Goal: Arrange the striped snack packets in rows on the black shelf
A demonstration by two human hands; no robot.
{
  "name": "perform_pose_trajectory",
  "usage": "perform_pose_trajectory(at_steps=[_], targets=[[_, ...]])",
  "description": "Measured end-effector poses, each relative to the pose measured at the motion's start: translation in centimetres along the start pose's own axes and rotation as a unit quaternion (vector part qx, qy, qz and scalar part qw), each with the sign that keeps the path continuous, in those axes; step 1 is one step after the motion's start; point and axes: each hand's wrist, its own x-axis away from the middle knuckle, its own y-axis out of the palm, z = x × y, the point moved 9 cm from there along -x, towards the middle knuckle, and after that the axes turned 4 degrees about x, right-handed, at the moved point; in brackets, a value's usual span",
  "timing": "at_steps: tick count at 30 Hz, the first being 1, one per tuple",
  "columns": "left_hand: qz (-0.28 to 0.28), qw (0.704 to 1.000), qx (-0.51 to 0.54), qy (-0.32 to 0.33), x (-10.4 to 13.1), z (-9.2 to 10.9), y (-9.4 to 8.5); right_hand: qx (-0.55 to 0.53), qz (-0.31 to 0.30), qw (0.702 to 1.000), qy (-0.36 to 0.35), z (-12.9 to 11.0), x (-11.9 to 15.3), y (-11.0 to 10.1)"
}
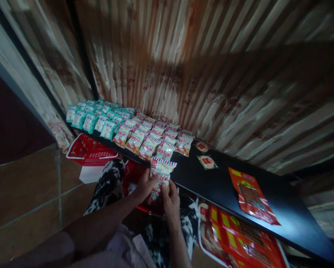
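Observation:
Between my two hands I hold a white snack bag with a red-and-blue striped top edge and red lettering. My left hand grips its left side, and my right hand pinches its lower right. Just beyond it, rows of matching white snack bags stand on a black shelf. To their left are rows of teal snack bags. Below my hands sits a red basket, partly hidden by my arms, with some bags inside.
At left an red basket stands by the shelf. Two round packets and an orange food pouch lie on the shelf's right part. Another basket with orange pouches is at lower right. A pleated curtain hangs behind.

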Motion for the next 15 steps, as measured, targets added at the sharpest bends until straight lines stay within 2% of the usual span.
perform_pose_trajectory(at_steps=[4,7,12,15], targets=[[-0.031,0.996,0.075,-0.03,0.1,-0.2,1.8,-0.006,0.016,1.0,0.022,0.4,0.2,-1.2],[-0.024,0.991,0.125,-0.05,0.3,-0.3,2.8,-0.02,0.005,0.999,0.031,0.1,0.6,-1.9],[-0.027,0.992,0.119,-0.035,0.2,0.0,3.9,-0.086,-0.016,0.996,0.017,-1.1,0.9,-2.7],[-0.053,0.994,0.092,-0.032,0.2,0.0,4.6,-0.083,0.01,0.996,0.027,-0.8,0.5,-3.6]])
